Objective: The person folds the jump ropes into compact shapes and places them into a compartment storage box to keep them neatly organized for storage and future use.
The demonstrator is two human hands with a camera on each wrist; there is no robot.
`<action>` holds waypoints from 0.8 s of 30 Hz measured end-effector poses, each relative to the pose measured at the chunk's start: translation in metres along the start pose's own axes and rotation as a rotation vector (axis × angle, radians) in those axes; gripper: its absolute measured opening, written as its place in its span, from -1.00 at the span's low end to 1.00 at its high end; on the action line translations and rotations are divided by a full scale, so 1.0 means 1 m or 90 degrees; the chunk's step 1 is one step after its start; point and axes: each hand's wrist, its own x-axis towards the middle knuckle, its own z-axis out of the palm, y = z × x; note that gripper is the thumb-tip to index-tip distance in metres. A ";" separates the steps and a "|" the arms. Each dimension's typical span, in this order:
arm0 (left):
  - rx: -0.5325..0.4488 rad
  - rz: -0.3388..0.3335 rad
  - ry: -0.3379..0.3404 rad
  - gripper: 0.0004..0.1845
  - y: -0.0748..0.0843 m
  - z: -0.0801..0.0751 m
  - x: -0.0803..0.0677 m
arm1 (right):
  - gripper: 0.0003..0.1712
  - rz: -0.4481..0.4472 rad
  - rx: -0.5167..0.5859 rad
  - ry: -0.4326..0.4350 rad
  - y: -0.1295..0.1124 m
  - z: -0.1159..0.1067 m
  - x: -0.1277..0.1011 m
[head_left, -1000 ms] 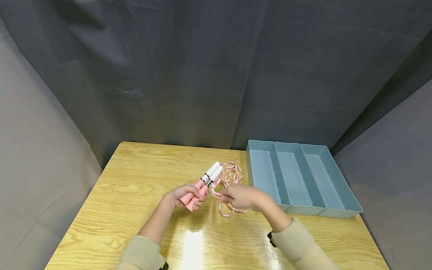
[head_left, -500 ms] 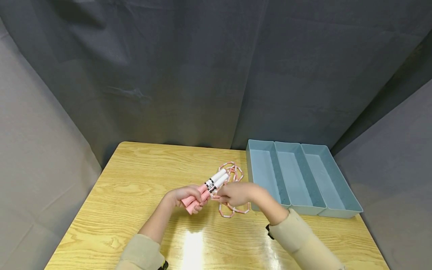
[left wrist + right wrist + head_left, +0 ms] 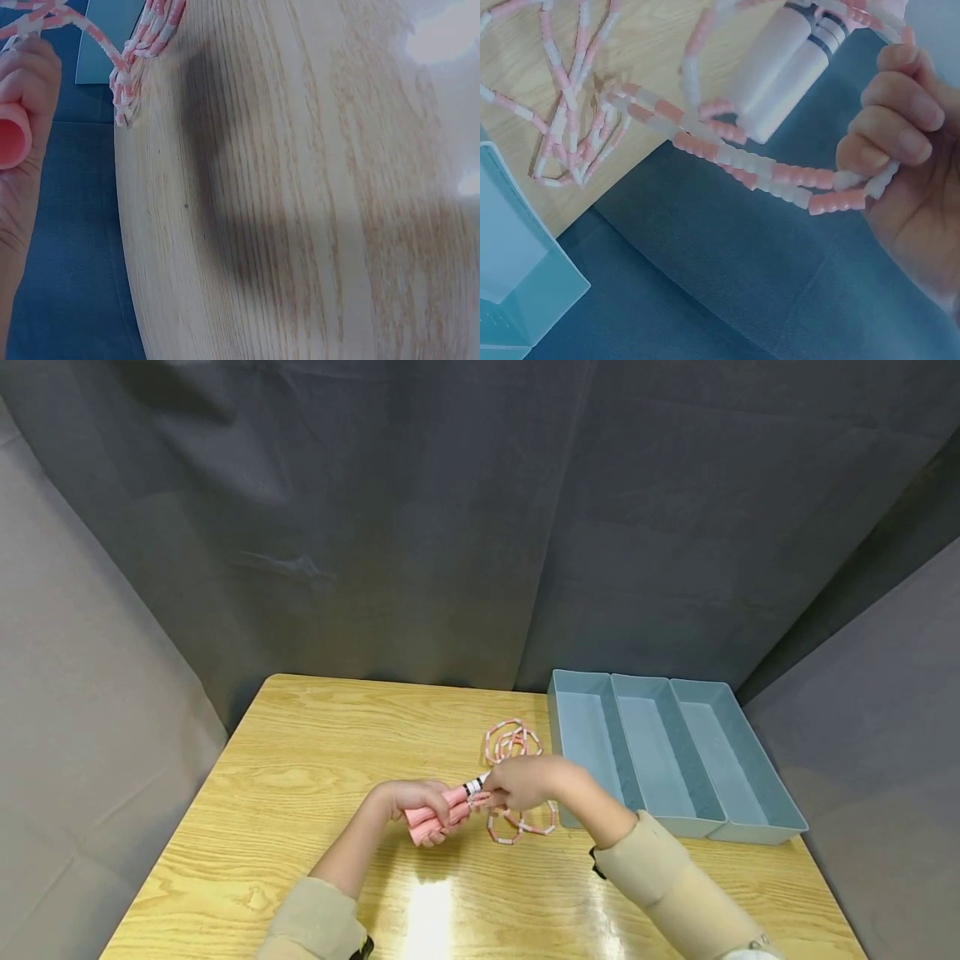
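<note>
A pink and white beaded jump rope lies between my hands, its cord [image 3: 504,839] looped on the table. My left hand [image 3: 414,802] grips its two handles [image 3: 459,795] side by side, tilted up to the right. One pink handle end [image 3: 13,139] shows in the left wrist view. Curled fingers of my right hand [image 3: 528,783] hold a doubled length of the beaded cord [image 3: 739,161], close to the handles' white ends. Those white ends are partly hidden behind the right hand in the head view but plain in the right wrist view.
A blue-grey tray [image 3: 643,823] with three long compartments stands at the right of the wooden table [image 3: 300,752]. Behind the table hangs a dark curtain [image 3: 375,527], with lighter grey panels at both sides.
The left hand has turned the handles flatter and to the right. My right hand has moved slightly up and left with the cord, over the handles' white ends.
</note>
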 end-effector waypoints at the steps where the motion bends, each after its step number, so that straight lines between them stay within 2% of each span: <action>1: -0.003 -0.007 0.002 -0.73 -0.001 -0.002 0.001 | -0.75 0.003 -0.008 0.000 0.000 -0.001 0.000; 4: 0.008 -0.027 0.007 -0.72 -0.005 -0.006 0.003 | -0.76 0.011 -0.026 -0.003 -0.001 -0.002 0.000; 9: 0.031 -0.054 -0.012 -0.76 -0.006 -0.007 0.006 | -0.77 -0.018 -0.053 0.003 0.000 -0.002 0.002; 17: 0.037 -0.044 -0.038 -0.78 -0.005 -0.006 0.009 | -0.78 -0.024 -0.053 -0.004 -0.001 0.001 0.009; 24: 0.047 -0.064 -0.056 -0.83 -0.004 -0.002 0.012 | -0.74 -0.027 -0.055 -0.007 -0.005 0.002 0.014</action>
